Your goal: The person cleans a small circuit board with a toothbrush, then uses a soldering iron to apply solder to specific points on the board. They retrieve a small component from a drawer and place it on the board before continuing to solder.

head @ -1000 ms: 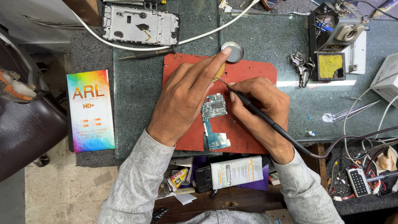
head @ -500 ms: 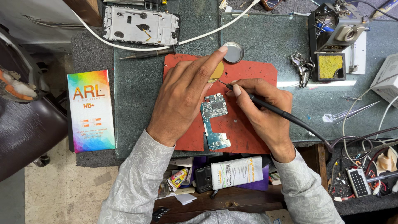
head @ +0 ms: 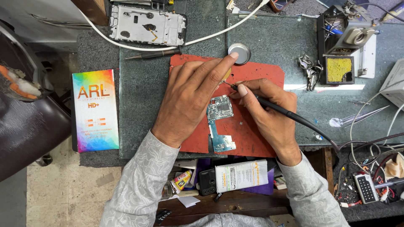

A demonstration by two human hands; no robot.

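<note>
Red mat [head: 261, 138] on desk [head: 269, 38] bearing green circuit board [head: 219, 122], left hand [head: 191, 98] spread flat beside it, fingers released, right hand [head: 269, 117] clenched on soldering iron [head: 290, 115], round tin [head: 242, 52] behind, rainbow-coloured rectangular box [head: 95, 110] far left, yellow sponge holder [head: 338, 69] right.
</note>
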